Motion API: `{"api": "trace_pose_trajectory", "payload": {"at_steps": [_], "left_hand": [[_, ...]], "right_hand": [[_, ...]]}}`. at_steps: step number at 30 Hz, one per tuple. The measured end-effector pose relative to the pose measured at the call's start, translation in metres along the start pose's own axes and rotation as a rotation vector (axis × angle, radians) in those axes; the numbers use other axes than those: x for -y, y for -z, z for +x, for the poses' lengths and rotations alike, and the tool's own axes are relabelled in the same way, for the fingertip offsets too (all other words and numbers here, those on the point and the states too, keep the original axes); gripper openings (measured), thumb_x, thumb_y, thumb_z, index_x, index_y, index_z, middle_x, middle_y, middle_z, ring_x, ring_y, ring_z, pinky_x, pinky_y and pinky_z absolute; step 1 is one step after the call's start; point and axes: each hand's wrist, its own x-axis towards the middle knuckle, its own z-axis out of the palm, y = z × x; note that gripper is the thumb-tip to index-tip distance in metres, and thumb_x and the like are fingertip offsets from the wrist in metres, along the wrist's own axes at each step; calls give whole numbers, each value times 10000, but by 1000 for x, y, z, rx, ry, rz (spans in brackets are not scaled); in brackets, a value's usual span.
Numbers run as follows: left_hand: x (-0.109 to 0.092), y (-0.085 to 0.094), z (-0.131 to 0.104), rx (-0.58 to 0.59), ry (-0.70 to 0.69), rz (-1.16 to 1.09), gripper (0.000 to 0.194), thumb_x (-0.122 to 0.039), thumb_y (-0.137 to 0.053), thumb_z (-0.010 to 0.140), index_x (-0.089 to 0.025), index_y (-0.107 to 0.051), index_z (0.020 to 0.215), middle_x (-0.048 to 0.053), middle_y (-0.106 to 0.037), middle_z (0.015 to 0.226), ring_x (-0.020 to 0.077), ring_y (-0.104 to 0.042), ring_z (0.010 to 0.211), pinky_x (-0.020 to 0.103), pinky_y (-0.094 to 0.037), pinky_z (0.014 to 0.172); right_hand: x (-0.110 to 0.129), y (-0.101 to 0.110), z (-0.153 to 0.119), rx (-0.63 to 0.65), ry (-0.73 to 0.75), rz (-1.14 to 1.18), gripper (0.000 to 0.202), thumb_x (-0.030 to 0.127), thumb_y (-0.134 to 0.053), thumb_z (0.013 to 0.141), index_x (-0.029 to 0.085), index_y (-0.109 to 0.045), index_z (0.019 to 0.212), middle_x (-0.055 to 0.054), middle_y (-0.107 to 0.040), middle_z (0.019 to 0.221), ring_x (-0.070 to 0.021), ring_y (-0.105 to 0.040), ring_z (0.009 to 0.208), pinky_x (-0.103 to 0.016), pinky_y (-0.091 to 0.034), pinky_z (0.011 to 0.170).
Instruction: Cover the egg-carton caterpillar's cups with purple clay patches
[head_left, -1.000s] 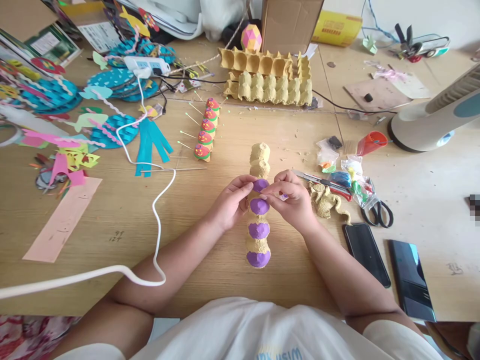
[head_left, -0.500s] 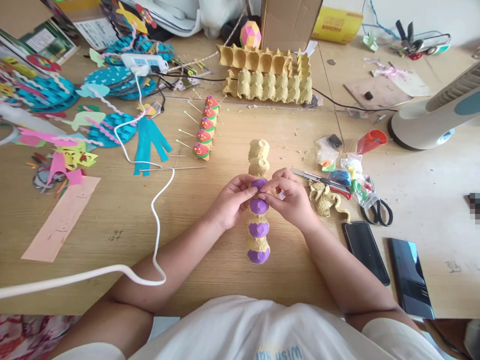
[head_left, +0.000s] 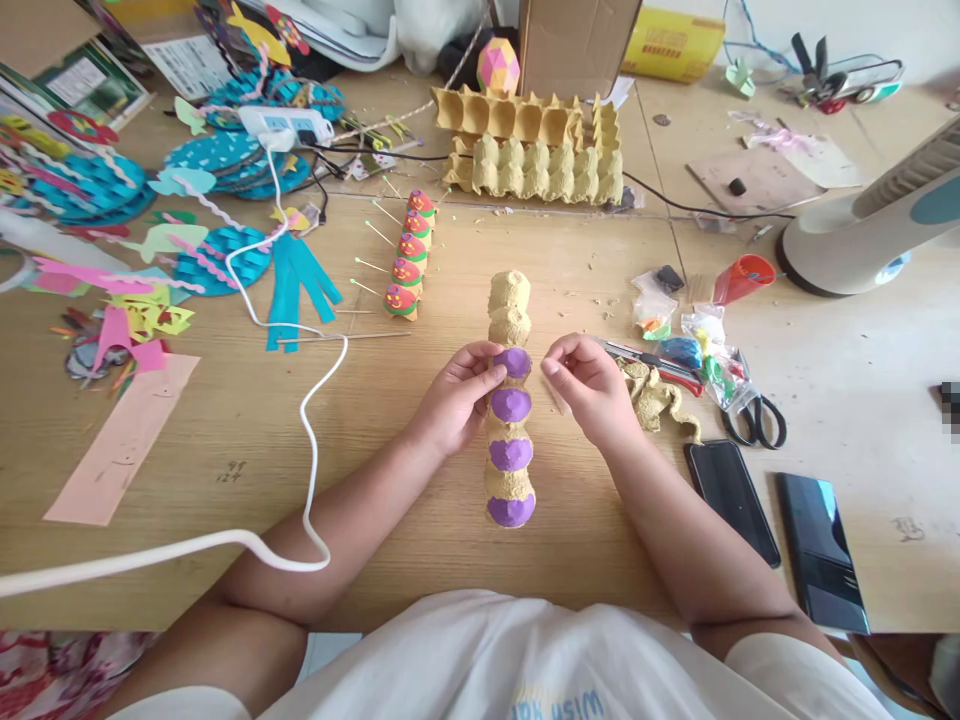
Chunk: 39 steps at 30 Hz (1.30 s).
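Observation:
An egg-carton strip [head_left: 511, 430] runs lengthwise in front of me, with purple clay patches on several of its bumps and bare yellowish bumps at the far end. My left hand [head_left: 466, 392] pinches its left edge beside the farthest purple patch. Just right of the strip and apart from it, my right hand [head_left: 589, 388] has thumb and forefinger pressed together; whatever may be between them is too small to name. A painted red and green egg-carton strip [head_left: 410, 258] lies farther off to the left, with thin sticks at its side.
Egg cartons [head_left: 536, 168] stand at the back. On the right are clay bags [head_left: 681, 352], scissors [head_left: 757, 420], a red cup [head_left: 746, 279], two phones [head_left: 733, 500] and a white appliance [head_left: 840, 240]. A white cable [head_left: 309, 440], blue paper [head_left: 296, 290] and pink paper [head_left: 127, 435] lie left.
My right hand has moved off the strip to the right. The strip has shifted slightly left, with my left hand still on it.

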Motion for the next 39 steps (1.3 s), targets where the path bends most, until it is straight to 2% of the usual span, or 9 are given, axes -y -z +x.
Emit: {"api": "trace_pose_trajectory", "payload": {"at_steps": [3, 7, 10, 15, 19, 22, 27, 31, 39], "left_hand": [[0, 0, 1, -16, -13, -3, 364, -234, -944, 684, -238, -700, 954, -29, -786, 922, 104, -715, 792, 204, -549, 680], [2, 2, 1, -17, -40, 17, 358, -240, -937, 693, -246, -700, 961, -20, -786, 948, 112, -714, 803, 203, -546, 677], [2, 2, 0, -15, -46, 33, 353, -231, -933, 693, -248, -700, 957, -23, -782, 936, 112, -706, 777, 197, -532, 636], [2, -1, -2, -5, -38, 38, 359, -233, -941, 684, -247, -698, 947, -28, -778, 907, 108, -707, 758, 187, -526, 608], [3, -1, -3, -3, -19, 46, 356, -230, -938, 688, -245, -696, 950, -24, -779, 918, 109, -711, 758, 192, -530, 612], [3, 0, -3, -2, -13, 51, 363, -232, -936, 692, -245, -690, 958, -26, -776, 929, 107, -715, 772, 194, -538, 629], [2, -2, -4, -3, -22, 40, 356, -234, -943, 675, -242, -697, 933, -20, -783, 943, 114, -713, 801, 199, -542, 659], [2, -3, -3, -13, -37, 25, 352, -229, -948, 664, -242, -711, 925, -14, -787, 953, 114, -711, 817, 198, -540, 682], [1, -3, -2, -31, -5, 21, 346, -215, -925, 688, -243, -699, 948, -10, -775, 964, 125, -716, 823, 227, -552, 710]], "right_hand": [[-6, -2, 1, -78, -26, 85, 479, 598, -816, 810, 252, -497, 902, 42, -501, 770, -117, -435, 638, -269, -362, 570], [-10, -7, -1, -24, -77, 53, 693, 546, -936, 657, 280, -430, 1049, 26, -601, 900, -147, -579, 810, -261, -455, 662], [-10, -12, -3, 11, -137, 59, 764, 500, -956, 633, 288, -403, 1116, 10, -645, 955, -167, -627, 864, -273, -487, 688], [-7, -14, -2, 71, -245, 316, 757, 434, -959, 652, 291, -386, 1126, 20, -688, 942, -153, -659, 847, -280, -527, 736], [-9, -13, 0, 112, -258, 415, 784, 353, -988, 617, 297, -395, 1127, 36, -696, 912, -149, -662, 819, -275, -549, 716], [-11, -12, 1, 125, -228, 411, 784, 348, -995, 605, 297, -405, 1119, 37, -708, 896, -148, -666, 790, -272, -552, 695], [-10, -11, 3, 82, -207, 372, 669, 410, -972, 647, 283, -467, 1068, 49, -705, 825, -136, -663, 755, -272, -543, 733], [-9, -9, 4, 99, -203, 377, 609, 439, -951, 679, 279, -500, 1057, 39, -710, 829, -144, -674, 783, -277, -542, 757], [-5, -3, 2, 186, -171, 289, 668, 409, -965, 664, 287, -466, 1092, 41, -711, 829, -134, -667, 747, -247, -510, 673]]}}
